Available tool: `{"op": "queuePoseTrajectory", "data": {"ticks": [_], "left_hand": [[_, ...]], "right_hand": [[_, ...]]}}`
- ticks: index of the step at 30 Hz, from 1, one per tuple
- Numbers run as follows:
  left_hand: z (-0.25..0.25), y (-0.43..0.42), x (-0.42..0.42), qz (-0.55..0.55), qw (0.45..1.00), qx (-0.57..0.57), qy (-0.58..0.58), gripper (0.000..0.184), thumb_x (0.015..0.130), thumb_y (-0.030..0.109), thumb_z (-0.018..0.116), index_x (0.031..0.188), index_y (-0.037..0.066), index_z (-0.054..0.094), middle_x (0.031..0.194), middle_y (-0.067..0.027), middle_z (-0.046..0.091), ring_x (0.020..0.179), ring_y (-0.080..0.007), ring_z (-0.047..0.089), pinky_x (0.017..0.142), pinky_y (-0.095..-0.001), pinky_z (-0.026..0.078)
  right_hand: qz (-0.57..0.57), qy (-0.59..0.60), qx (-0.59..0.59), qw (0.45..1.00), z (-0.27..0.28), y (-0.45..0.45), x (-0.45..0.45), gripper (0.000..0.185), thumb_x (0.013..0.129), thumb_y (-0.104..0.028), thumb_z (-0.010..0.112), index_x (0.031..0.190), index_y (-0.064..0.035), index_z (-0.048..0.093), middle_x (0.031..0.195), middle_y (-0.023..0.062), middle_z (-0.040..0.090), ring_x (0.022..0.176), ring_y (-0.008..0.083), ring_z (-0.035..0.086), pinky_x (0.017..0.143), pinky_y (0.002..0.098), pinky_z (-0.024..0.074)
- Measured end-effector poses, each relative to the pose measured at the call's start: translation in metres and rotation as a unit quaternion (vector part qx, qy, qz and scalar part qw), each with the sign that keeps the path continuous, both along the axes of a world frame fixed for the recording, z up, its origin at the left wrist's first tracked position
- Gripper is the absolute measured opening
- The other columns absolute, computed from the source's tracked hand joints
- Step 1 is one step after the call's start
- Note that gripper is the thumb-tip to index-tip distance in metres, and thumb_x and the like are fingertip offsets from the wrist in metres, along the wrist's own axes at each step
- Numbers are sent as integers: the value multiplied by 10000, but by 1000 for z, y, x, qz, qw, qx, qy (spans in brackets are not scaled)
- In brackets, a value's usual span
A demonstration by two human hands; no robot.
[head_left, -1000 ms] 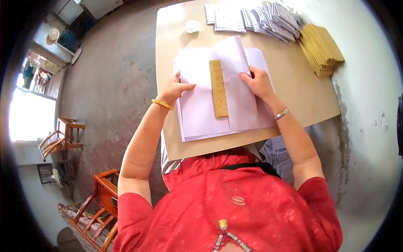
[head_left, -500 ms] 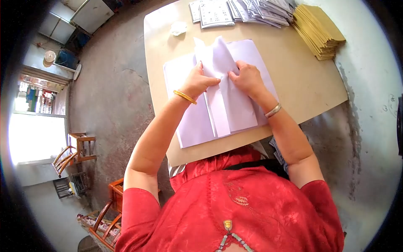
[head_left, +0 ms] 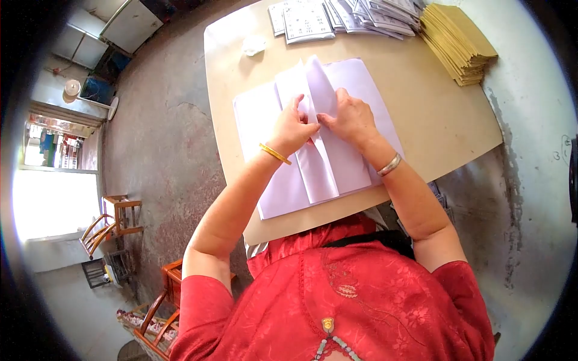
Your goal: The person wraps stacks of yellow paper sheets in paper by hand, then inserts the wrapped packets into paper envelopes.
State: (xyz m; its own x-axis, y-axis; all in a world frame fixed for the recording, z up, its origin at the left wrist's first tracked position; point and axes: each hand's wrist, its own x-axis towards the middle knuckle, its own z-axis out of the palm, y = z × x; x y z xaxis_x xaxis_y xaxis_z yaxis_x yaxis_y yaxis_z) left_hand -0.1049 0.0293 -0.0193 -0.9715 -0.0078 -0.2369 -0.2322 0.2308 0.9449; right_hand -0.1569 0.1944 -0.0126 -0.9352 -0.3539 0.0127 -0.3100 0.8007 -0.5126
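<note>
1. The left hand [head_left: 295, 127] is at the middle of the folded paper [head_left: 352, 159], its index finger raised and set apart from the thumb; some of its lower fingers are partly hidden by a paper edge, so I cannot tell whether they grip it
2. The right hand [head_left: 351, 122] is on the right part of the same paper, thumb and index finger spread apart, the thumb close to the raised fold
3. The folded paper lies on the flat white sheets [head_left: 274, 198], near the table edge closest to the person; its top stands up in curled flaps, and a narrow folded strip runs down its middle
4. The sheets rest on the tan table [head_left: 442, 120]
5. A small white object [head_left: 253, 45] sits beyond the sheets, toward the far left corner
6. Printed papers [head_left: 308, 23] lie along the far side of the table, overlapping toward the right
7. Just beside them, at the far right, is a fanned stack of gold paper [head_left: 460, 39], near the wall [head_left: 542, 90]
8. A yellow bangle [head_left: 275, 153] circles the left wrist and a silver bangle [head_left: 389, 164] the right
</note>
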Motion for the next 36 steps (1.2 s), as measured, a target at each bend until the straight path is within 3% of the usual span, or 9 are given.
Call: {"op": "queuePoseTrajectory", "data": {"ticks": [4,8,11,14,18,19,24,29,36], "left_hand": [[2,14,19,32,991,126,4,652,945,79,598,1479,-42,242,900,-91,617,757,-154,647,627,-287,573],[-6,33,69,-33,982,-67,171,530,930,-4,516,1438,-14,365,1214,-179,591,1094,-291,599,983,-390,487],[-7,43,92,-149,924,-228,268,602,782,-76,509,1377,-30,432,1382,-244,466,1287,-421,434,1117,-476,333],[-19,47,106,-196,854,-367,312,585,782,-52,521,1362,-27,449,1473,-238,370,1371,-402,356,1133,-471,318],[-14,47,109,-195,849,-438,221,658,854,99,532,1470,-10,328,1571,-235,223,1471,-387,192,1198,-507,141],[-9,44,104,-206,849,-461,159,740,909,294,549,1508,-16,246,1594,-227,176,1493,-367,131,1198,-533,69],[-28,2,36,-104,825,-532,157,943,880,651,490,1507,-17,263,1599,-195,200,1497,-317,147,1181,-568,92],[-29,-44,-52,-56,825,-555,86,935,908,752,283,1547,72,212,1616,-165,162,1508,-288,101,1182,-564,25],[-35,-25,9,-97,775,-594,194,869,878,756,350,1547,207,271,1624,-148,141,1507,-354,33,1127,-658,-86]], "right_hand": [[0,-16,2,1000,-1,1,-2,493,792,-359,741,1052,7,536,946,257,684,905,412,677,796,466,545],[-12,-3,-84,996,-16,9,-12,558,845,-446,682,1119,29,575,982,275,676,933,406,667,814,443,529],[-12,-60,-162,985,-17,21,-22,618,864,-507,654,1151,39,607,1009,276,672,940,391,664,811,409,521],[-9,-69,-145,987,-9,20,-18,570,837,-484,704,1044,42,627,949,243,679,889,378,666,781,404,513],[20,-20,-67,997,-1,12,-5,436,792,-366,767,890,20,588,842,238,661,814,396,659,725,446,509],[22,-9,-47,999,-3,11,-4,424,789,-356,766,893,14,587,830,244,663,818,402,660,730,456,514],[25,10,-39,999,-2,10,-3,383,790,-331,757,883,3,595,850,245,671,831,414,656,742,471,516],[35,14,-42,998,-7,10,-7,375,787,-329,755,874,0,597,861,238,673,844,413,656,746,471,515],[29,35,-46,998,-8,11,-3,389,785,-343,757,838,-3,575,821,229,660,809,409,649,721,468,506]]}}
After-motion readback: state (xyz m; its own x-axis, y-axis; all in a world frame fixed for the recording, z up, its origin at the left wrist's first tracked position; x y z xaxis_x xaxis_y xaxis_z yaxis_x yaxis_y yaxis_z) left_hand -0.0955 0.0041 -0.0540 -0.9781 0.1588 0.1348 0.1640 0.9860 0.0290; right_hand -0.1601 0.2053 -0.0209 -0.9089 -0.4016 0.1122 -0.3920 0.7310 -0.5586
